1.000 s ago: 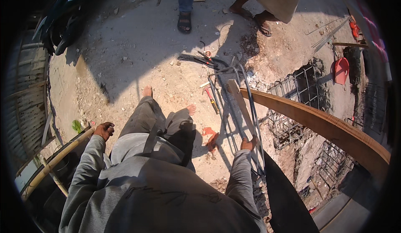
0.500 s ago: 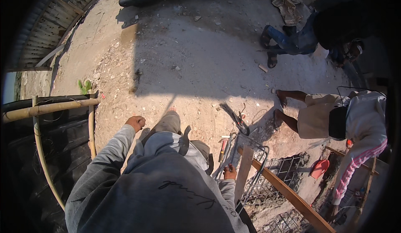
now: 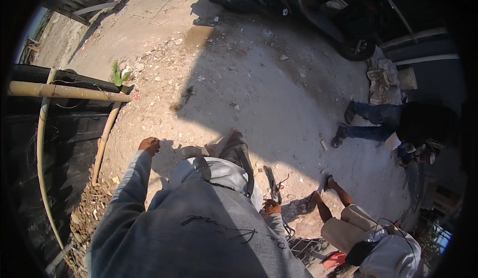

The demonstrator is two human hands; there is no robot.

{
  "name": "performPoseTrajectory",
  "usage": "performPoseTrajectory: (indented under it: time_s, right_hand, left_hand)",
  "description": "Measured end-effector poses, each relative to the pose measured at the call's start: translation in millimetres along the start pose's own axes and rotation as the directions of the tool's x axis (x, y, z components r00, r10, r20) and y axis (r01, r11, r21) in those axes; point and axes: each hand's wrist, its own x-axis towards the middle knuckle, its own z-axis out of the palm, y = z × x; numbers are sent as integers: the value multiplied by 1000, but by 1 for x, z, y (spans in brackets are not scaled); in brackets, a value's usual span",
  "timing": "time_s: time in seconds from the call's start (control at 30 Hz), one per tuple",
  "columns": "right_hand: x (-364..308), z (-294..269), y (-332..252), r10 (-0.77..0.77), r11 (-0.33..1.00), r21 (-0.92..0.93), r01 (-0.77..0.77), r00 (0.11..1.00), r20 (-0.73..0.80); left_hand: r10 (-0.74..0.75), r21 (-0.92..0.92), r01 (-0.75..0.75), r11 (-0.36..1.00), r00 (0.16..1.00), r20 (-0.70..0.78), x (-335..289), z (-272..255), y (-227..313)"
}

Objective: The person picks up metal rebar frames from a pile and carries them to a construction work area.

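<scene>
My left hand (image 3: 149, 145) hangs out beside my body above the rubble-strewn ground, its fingers curled in with nothing visible in them. Near my right hip, my right hand (image 3: 272, 207) is closed; whatever its fingers hold, if anything, is too small to make out. Just beyond that hand lies a bundle of dark wires (image 3: 273, 181) on the dirt. A grid of steel rebar (image 3: 302, 247) shows below and to the right of it, partly hidden by my sleeve.
A bamboo rail (image 3: 69, 91) with black sheeting stands at left. A motorcycle (image 3: 318, 16) is parked at the far side. One person in beige shorts (image 3: 348, 225) bends at lower right near a red scoop-like object (image 3: 333, 259); another in jeans (image 3: 371, 113) crouches at right.
My view has turned, and the motorcycle and the crouching person have shifted right. My legs have changed stride. The hammer and wooden planks at lower right have left the view.
</scene>
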Motion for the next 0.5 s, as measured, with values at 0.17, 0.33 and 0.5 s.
performPoseTrajectory:
  time_s: [0.17,0.33,0.5]
  right_hand:
    - [122,-59,-132,-107,993,-42,108,994,27]
    - [224,-68,-336,-399,910,-114,398,917,15]
    - [262,-16,-509,-483,841,-221,493,870,98]
  left_hand:
    - [-127,-91,124,988,991,-34,-29,32,-18]
    - [-150,-267,133,955,988,-43,-13,49,-83]
    - [-183,-221,163,962,980,-73,3,49,-27]
